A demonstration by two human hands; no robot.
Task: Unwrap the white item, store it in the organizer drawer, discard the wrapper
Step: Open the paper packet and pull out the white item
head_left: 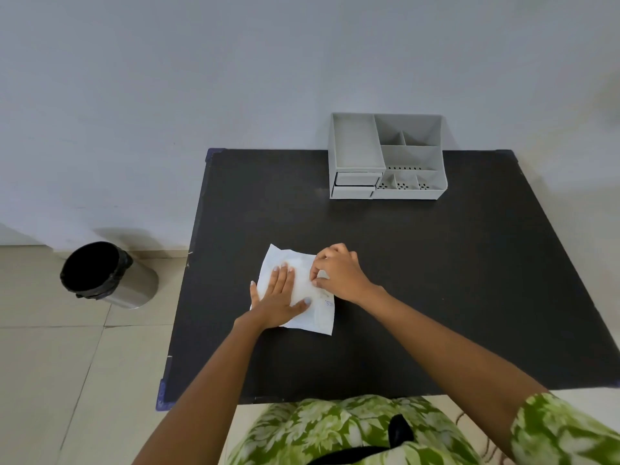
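Observation:
A white wrapped item (302,290) lies flat on the black table (436,280), near its middle. My left hand (278,300) presses flat on the left half of the white wrapper, fingers spread. My right hand (339,270) pinches the wrapper's right edge between thumb and fingertips. The grey organizer (385,156) stands at the table's far edge against the wall, with two small drawers (355,184) at its lower left, both pushed in. What is inside the wrapper is hidden.
A metal waste bin (107,273) with a black liner stands open on the tiled floor to the left of the table. A pale wall rises behind the table. My green patterned clothing fills the bottom of the view.

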